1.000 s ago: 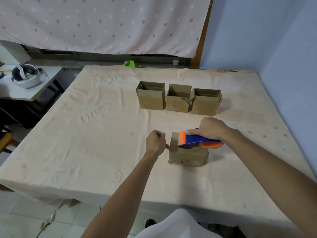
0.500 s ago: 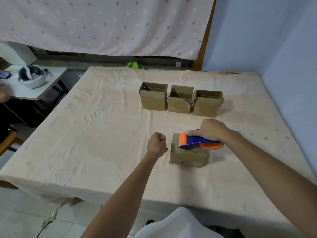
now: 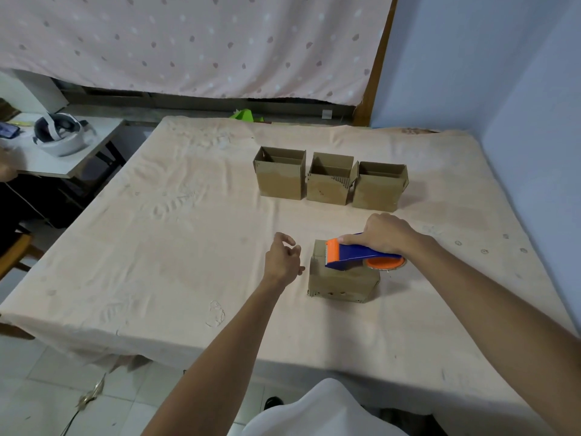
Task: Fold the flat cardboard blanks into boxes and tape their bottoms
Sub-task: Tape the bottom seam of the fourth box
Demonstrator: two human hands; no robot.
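At the near edge of the view, a fold of white cloth (image 3: 323,410) fills the bottom, and two bare forearms reach out past it over a wide table draped in a cream fabric cover (image 3: 157,262). The left hand (image 3: 283,261) hovers over the cover just left of a small brown cardboard box (image 3: 341,283), its fingers loosely spread and gripping nothing. Its thumb comes very close to the box's left side, though contact cannot be made out from this angle. The box stands on the cover, right of the table's middle, with a closed face upward.

The right hand (image 3: 386,234) is wrapped round the handle of a blue and orange plastic tape dispenser (image 3: 352,253). The dispenser rests across the top of the box, its orange blade end toward the left edge and its orange roll hanging past the right edge.

Farther back, a row of three open-topped brown cardboard boxes (image 3: 330,184) stands upright, the middle and right ones touching. Beyond the table's far edge a bright green object (image 3: 243,114) peeks up. At far left a white side table (image 3: 63,165) carries a white and grey headset (image 3: 59,138). A pale pink dotted curtain (image 3: 188,42) hangs behind, with a blue wall (image 3: 471,58) to its right.
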